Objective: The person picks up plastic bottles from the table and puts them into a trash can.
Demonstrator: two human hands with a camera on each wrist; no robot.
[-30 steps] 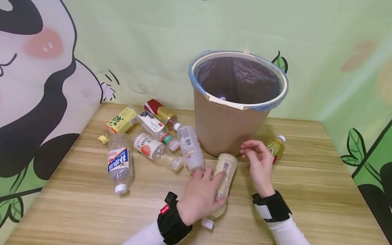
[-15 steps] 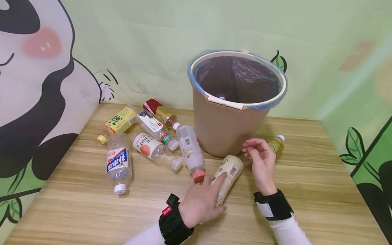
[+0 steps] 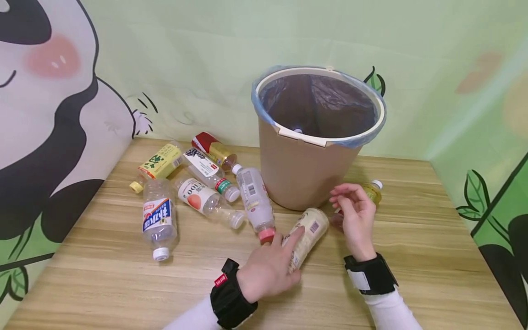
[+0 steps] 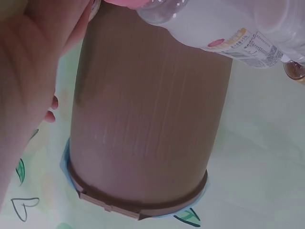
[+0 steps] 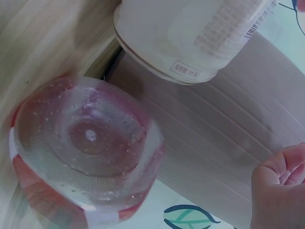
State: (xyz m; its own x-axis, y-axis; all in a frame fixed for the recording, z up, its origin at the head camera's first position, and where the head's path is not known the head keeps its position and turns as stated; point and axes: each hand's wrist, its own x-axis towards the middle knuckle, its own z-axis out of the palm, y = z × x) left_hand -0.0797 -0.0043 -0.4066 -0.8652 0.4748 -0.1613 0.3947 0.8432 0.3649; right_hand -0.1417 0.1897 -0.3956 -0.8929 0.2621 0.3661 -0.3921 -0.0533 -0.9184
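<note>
In the head view, my left hand point(image 3: 270, 268) grips a cream-labelled plastic bottle point(image 3: 309, 231) near its neck, with the index finger along the body and thumb on the near side. The bottle's cap is hidden under the palm; its base points towards the bin. My right hand point(image 3: 356, 215) is just right of that base, fingers loosely bent with nothing held. Behind it a yellow-and-red bottle point(image 3: 373, 192) lies partly hidden; its clear base point(image 5: 88, 136) looms large in the right wrist view. A red-capped bottle point(image 3: 253, 197) lies beside the left fingertips.
A brown bin point(image 3: 305, 169) with a blue liner stands behind the hands; a white cap point(image 3: 298, 131) shows inside. Several bottles lie left on the wooden table point(image 3: 123, 284), among them a peach-label bottle point(image 3: 198, 195) and a blue-label bottle point(image 3: 158, 220). A printed cloth point(image 3: 198, 55) hangs behind.
The cream-labelled bottle has turned, its base swinging right and its cap going under my left hand. My right hand has shifted slightly right and up, over more of the yellow-and-red bottle.
</note>
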